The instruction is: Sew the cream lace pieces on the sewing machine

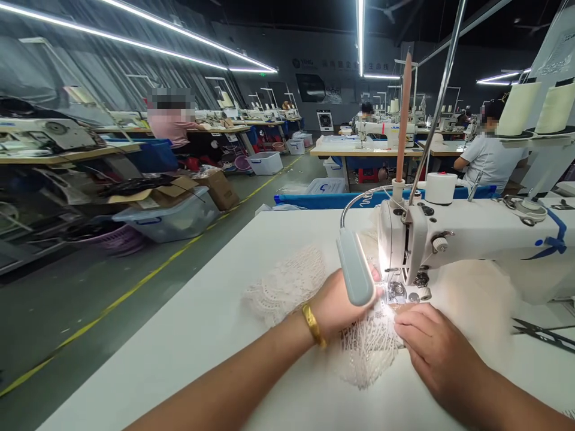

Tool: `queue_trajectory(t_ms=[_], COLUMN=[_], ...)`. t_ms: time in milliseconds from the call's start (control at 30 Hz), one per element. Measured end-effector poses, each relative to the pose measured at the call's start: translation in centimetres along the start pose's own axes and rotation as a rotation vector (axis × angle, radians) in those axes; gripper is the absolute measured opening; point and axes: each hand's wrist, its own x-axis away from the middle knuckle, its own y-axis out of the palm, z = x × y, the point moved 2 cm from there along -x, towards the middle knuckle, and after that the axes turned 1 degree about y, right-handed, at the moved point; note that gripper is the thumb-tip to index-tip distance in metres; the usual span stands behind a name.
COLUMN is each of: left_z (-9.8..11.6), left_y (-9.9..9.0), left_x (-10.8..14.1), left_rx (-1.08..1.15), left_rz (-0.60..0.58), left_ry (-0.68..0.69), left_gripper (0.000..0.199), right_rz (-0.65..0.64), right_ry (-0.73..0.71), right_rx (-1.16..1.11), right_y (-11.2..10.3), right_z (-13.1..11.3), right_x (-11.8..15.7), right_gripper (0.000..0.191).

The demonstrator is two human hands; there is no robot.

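White lace fabric (371,347) lies under the needle area of a white sewing machine (467,233). My left hand (339,302) rests on the lace left of the presser foot (397,292), partly covered by a grey-green lamp head (356,269); its fingertips are mostly hidden. Just in front of the foot, my right hand (435,344) pinches the fabric's edge between thumb and fingers. More lace (291,278) is bunched beyond my left wrist, and sheer pale cloth (471,299) spreads right of the needle.
Black scissors (545,335) lie at the right on the white table (215,323). Thread cones (518,108) stand upper right; a small white spool (440,188) sits on the machine. A blue-edged cloth trough (314,202) runs behind the table. Co-workers sit at other machines.
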Motion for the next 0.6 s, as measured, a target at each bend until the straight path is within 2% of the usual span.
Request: queue_trajectory(t_ms=[167,300,400,500,600], left_z=[-1.1,-0.9,-0.5,-0.2,-0.1], left_y=[1.7,2.3,2.5,2.7,2.8], left_x=[1.0,0.6,0.7,1.1,1.4], left_rx=[0.092,0.108,0.039,-0.063,-0.166], left_rz=[-0.042,-0.016,0.049,0.103,0.102], left_ry=[-0.117,-0.103,-0.044,0.064,0.157], left_gripper=[0.014,0.008,0.002,0.008,0.014], right_rz=[0.024,0.035,0.033,0.045,0.056], right_ry=[-0.018,-0.029,-0.037,-0.058,-0.067], right_rx=[0.018,0.031,0.049,0.096,0.118], right_y=[0.0,0.1,0.2,0.2,0.2], right_z=[0.1,0.1,0.2,0.1,0.2], right_x=[0.0,0.1,0.1,0.1,0.2], right_gripper=[0.041,0.043,0.044,0.045,0.045])
